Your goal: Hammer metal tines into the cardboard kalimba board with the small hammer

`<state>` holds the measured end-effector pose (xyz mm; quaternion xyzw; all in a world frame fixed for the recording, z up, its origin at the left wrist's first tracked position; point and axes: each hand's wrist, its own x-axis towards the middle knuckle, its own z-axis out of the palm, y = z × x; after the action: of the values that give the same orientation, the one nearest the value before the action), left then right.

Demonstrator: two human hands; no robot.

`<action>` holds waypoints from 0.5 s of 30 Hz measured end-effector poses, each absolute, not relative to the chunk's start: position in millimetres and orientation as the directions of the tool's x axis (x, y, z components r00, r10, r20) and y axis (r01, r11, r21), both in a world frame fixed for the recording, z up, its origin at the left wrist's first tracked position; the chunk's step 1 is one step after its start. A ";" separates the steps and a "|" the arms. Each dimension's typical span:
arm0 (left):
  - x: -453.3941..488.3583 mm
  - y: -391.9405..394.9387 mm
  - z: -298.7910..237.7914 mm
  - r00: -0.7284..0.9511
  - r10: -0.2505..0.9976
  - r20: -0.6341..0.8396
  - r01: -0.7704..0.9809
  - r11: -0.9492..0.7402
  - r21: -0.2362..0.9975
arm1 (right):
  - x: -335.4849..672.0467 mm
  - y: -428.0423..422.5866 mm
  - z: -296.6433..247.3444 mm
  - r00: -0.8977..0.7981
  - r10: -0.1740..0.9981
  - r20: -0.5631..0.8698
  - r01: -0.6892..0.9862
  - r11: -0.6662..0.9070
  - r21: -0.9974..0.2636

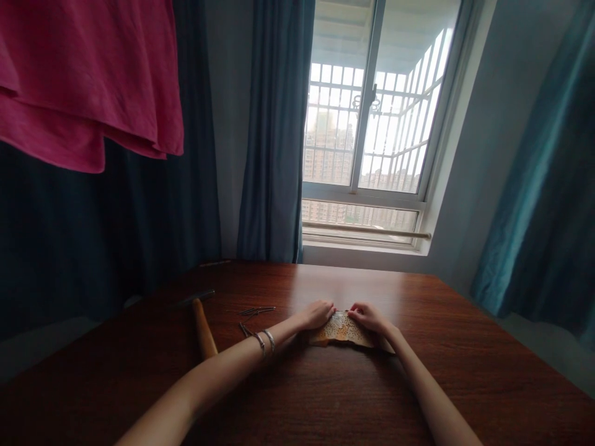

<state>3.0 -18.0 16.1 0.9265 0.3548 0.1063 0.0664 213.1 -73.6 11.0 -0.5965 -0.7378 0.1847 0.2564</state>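
A small tan, speckled wooden piece [343,330] lies flat on the dark wooden table [325,396]. My left hand [317,314] rests on its far left edge with fingers curled down onto it. My right hand [369,316] rests on its far right edge, fingers pinched at the top. The two hands nearly meet above the piece. A silver bracelet [266,339] circles my left wrist. What the fingertips pinch is too small to make out.
A hammer [203,325] with a wooden handle lies left of my left arm. Several nails [255,311] lie scattered between it and the hand. Behind the table are blue curtains [274,136], a barred window [372,124], and a pink cloth [88,80] hanging upper left.
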 end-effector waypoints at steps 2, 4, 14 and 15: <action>5.6 -18.1 16.8 0.685 0.716 0.132 0.687 -0.696 0.209 | 215.0 -72.5 9.9 -0.159 0.976 0.150 0.782 0.217 -0.584; 8.5 -15.7 17.1 0.651 0.750 0.120 0.709 -0.657 0.256 | 216.6 -71.3 8.7 -0.168 0.976 0.136 0.777 0.216 -0.591; 4.4 -10.1 16.1 0.748 0.657 0.096 0.560 -0.702 0.439 | 212.1 -71.3 4.7 -0.172 0.975 0.144 0.796 0.224 -0.563; 3.7 -13.1 16.2 0.746 0.658 0.103 0.570 -0.711 0.411 | 210.9 -71.5 4.6 -0.170 0.974 0.152 0.803 0.227 -0.551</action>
<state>3.7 -13.1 16.2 0.9168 0.3350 0.1220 0.1798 210.9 -71.5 4.6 -0.5965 -0.7446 0.1757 0.2429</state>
